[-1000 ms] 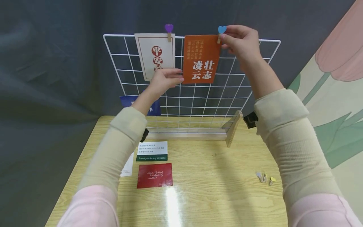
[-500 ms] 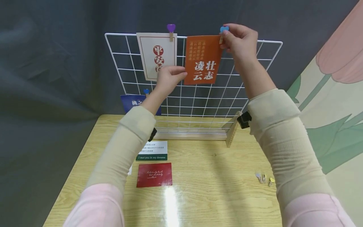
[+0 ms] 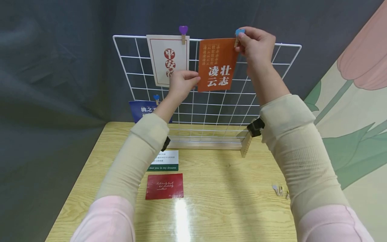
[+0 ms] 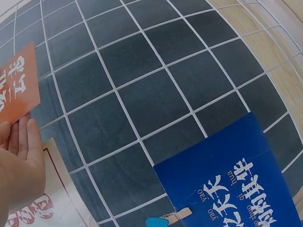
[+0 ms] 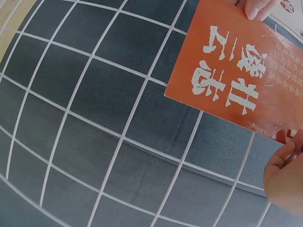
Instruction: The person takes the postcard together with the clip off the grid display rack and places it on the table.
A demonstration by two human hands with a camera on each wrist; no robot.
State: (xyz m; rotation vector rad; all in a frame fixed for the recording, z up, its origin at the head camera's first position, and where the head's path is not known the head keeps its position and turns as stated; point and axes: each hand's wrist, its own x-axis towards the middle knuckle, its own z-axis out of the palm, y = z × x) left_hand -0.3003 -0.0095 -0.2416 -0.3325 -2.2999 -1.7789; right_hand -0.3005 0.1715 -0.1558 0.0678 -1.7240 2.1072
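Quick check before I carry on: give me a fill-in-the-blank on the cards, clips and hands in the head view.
1. The left hand pinches the orange card by its ____ edge.
2. In the right hand, the held clip has a ____ top.
3. The white card's clip has a ____ heart.
4. The blue card hangs ____ than the white card.

Missing words: left; blue; purple; lower.

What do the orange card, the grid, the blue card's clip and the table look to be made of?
Orange card: thin card or paper, slightly glossy, from its faint sheen.
Grid: likely metal wire, coated white, from its thin, even bars.
Clip: probably bare wood, from its matte tan body; blue head's material unclear.
Table: yellowish, glossy with glare; grain suggests wood or wood-look laminate.
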